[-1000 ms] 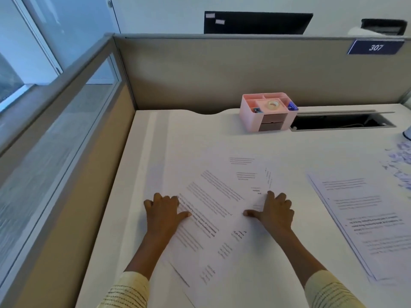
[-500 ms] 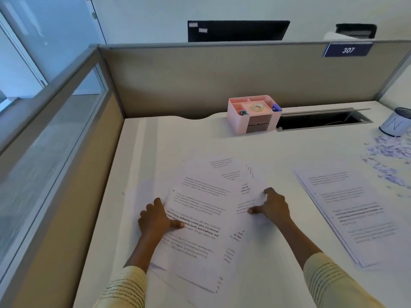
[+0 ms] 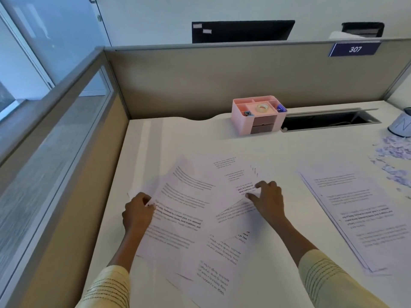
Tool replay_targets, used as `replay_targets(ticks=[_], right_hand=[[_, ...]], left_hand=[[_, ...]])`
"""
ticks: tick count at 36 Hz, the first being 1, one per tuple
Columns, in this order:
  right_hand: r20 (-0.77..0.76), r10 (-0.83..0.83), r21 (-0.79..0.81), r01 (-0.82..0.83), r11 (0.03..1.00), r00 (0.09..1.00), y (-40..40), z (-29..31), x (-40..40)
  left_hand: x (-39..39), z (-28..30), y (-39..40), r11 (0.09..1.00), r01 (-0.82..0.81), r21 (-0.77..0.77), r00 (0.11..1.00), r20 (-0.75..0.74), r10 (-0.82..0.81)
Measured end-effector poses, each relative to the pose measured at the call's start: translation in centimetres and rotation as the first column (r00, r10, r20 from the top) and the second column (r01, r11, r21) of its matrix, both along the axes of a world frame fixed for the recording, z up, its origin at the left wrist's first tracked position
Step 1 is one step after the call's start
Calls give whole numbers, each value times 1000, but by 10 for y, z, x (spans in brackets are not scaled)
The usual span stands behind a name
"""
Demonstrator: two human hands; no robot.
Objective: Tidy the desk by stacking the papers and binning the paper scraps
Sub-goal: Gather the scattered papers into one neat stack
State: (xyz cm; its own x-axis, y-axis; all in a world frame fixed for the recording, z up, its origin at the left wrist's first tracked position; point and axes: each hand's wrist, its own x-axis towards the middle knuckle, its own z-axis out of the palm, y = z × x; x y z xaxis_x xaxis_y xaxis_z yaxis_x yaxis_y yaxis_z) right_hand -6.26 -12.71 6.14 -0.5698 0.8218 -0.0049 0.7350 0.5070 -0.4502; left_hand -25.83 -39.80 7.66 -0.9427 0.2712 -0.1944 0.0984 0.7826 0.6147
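Now mid-gather: loose sheets (image 3: pixel 184 210) fanned crookedly on tabletop (image 3: pixel 289 147), nearer than pink organiser (image 3: pixel 255 115). Left hand (image 3: pixel 136 213) pinching sheet edge, right hand (image 3: pixel 268 200) curled, fingertips pressing, likely to square them. Neat stack (image 3: pixel 355 214), scraps (image 3: pixel 393 161) right of organiser.

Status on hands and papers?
Left hand pinching loose papers; right hand pressing them. Neat stack right. Scraps unbinned.
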Motion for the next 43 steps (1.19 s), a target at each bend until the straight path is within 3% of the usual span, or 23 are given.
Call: replay_targets(ticks=[4, 9, 18, 28, 31, 36, 40, 43], right_hand=[[-26, 110, -63, -111, 992, 994, -10, -1, -21], [144, 170, -51, -164, 985, 975, -23, -6, -41], [-107, -108, -456, 48, 889, 988, 0, -8, -59], [-536, -297, -443, 36, 896, 791, 34, 55, -57], [-649, -197, -323, -32, 946, 735, 37, 90, -56], [-736, 137, -36, -240, 970, 663, 21, 134, -48], [-604, 509, 268, -445, 855, 614, -2, 127, -37], [-469, 634, 329, -545, 772, 615, -18, 94, -32]], left_hand=[[-4, 3, 2, 999, -27, 36, 998, -51, 29], [2, 0, 3, 997, -38, 67, 999, -10, 39], [-2, -4, -16, 889, -257, 380, 955, 240, 174], [9, -7, -35, 764, -335, 552, 902, 421, 92], [16, -10, -34, 748, -355, 561, 884, 462, 74], [29, -3, -22, 731, -357, 581, 872, 487, 39], [40, 4, -12, 732, -352, 584, 857, 515, 1], [45, 3, -8, 768, -296, 567, 875, 483, -19]])
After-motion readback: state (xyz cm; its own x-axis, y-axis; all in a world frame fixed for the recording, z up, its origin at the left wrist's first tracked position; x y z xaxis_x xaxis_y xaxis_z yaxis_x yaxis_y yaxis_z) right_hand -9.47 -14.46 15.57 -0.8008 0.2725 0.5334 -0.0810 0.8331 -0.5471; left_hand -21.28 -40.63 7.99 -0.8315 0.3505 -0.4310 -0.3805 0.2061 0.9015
